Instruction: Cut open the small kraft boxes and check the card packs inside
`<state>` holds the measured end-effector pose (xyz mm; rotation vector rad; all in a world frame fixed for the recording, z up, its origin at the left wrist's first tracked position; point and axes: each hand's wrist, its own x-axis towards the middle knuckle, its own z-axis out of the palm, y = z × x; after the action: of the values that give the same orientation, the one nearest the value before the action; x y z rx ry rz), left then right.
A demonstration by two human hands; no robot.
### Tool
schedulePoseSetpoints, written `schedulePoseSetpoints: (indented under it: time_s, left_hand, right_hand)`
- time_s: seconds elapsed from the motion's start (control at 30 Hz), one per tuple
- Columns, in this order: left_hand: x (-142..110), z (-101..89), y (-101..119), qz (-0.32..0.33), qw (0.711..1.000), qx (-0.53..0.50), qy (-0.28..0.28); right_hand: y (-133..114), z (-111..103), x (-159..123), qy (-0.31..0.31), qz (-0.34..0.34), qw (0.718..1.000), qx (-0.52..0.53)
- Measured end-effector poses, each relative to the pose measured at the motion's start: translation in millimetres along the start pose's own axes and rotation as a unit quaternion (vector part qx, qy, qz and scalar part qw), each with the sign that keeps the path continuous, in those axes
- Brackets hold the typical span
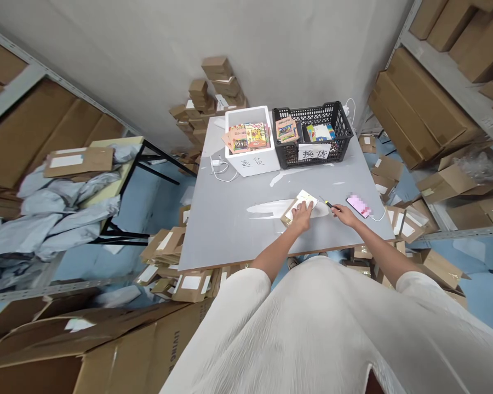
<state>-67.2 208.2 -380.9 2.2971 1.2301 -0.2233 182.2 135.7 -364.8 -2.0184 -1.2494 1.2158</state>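
Note:
My left hand (301, 216) lies over a small cardboard parcel (287, 216) and holds it against the grey tabletop. A white label covers the parcel's far end, and my fingers hide part of it. In my right hand (345, 214) is a slim screwdriver (327, 203) with a black and yellow handle. Its thin shaft points left toward the parcel, a short gap away from it. A phone (358, 206) with a lit pink screen lies just right of my right hand, on a white cable.
At the table's (225, 219) back stand a white foam box (252, 164) and a black plastic crate (287, 156), both holding colourful booklets or packs. Cardboard boxes (193, 282) crowd the floor around the table. Grey mailing bags (57, 208) pile up at left.

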Motion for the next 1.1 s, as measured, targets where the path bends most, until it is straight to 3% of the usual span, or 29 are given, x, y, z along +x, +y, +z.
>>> schedulePoseSetpoints:
  time_s: [0.13,0.33,0.47,0.6,0.83,0.97,1.1]
  left_hand:
    - [-10.6,-8.2,-27.7,0.075,0.997,0.013,-0.009]
    - [-10.8,-2.4,-19.2,0.056,0.998,0.002,0.024]
    - [-5.7,0.5,-19.6,0.064,0.997,0.003,0.034]
    - [-4.2,1.5,-26.5,0.085,0.996,0.001,0.037]
    - [-4.9,4.8,-32.0,0.097,0.995,-0.001,0.037]
    - [-5.1,4.7,-33.2,0.096,0.995,-0.005,0.035]
    - [-6.0,5.7,-33.6,0.097,0.994,-0.008,0.040]
  right_hand:
    - [1.6,-8.4,-4.4,-0.035,0.029,0.999,0.005]
    - [-11.2,-19.1,-9.4,-0.092,0.010,0.996,-0.008]
    - [-20.4,-30.0,-3.6,-0.109,-0.051,0.985,-0.124]
    - [-28.9,-36.7,7.6,-0.097,-0.120,0.945,-0.287]
    - [-45.3,-22.1,23.6,-0.114,-0.120,0.905,-0.393]
    - [-40.3,-14.9,24.5,-0.106,-0.116,0.920,-0.359]
    - [-25.7,-23.0,20.1,-0.182,-0.067,0.951,-0.241]
